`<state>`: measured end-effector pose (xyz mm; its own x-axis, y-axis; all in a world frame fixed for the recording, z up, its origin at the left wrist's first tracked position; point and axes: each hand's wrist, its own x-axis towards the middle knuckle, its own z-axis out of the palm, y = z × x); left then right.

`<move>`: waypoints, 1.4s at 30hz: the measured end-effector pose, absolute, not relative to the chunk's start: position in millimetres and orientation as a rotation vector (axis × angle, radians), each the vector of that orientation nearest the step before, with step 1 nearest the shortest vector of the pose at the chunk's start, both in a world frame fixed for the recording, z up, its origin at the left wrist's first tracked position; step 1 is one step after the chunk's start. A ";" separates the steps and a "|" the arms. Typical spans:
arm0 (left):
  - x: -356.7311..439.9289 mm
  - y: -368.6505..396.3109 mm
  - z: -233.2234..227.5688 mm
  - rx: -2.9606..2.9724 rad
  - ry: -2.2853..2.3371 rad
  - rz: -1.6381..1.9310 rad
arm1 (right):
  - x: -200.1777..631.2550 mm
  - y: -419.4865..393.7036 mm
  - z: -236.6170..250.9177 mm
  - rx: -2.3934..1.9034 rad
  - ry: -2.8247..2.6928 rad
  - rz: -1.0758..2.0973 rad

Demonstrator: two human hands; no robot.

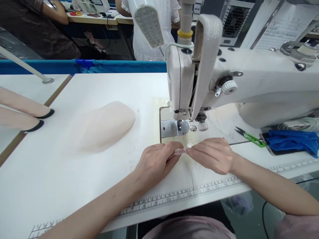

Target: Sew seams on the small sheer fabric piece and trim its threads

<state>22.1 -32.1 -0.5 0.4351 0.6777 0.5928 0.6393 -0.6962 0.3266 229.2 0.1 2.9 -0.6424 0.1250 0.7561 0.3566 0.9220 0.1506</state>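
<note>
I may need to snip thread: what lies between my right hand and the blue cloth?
In the head view, green-handled thread snips, then a dark flat item's edge, lie between the right hand and the blue cloth.

A translucent finish is shown by the thin whitish strip point(178, 151); polished metal, by the silver needle plate point(170, 129); matt, cloth-like material, by the crumpled blue bundle point(290, 141).

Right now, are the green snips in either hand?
No, the green snips lie on the table near the blue cloth, while the left hand and right hand hold a small translucent strip.
</note>
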 end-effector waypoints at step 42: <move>21.4 -23.3 24.0 2.045 1.521 0.388 | 218.6 4.3 10.6 -0.925 -2.347 0.864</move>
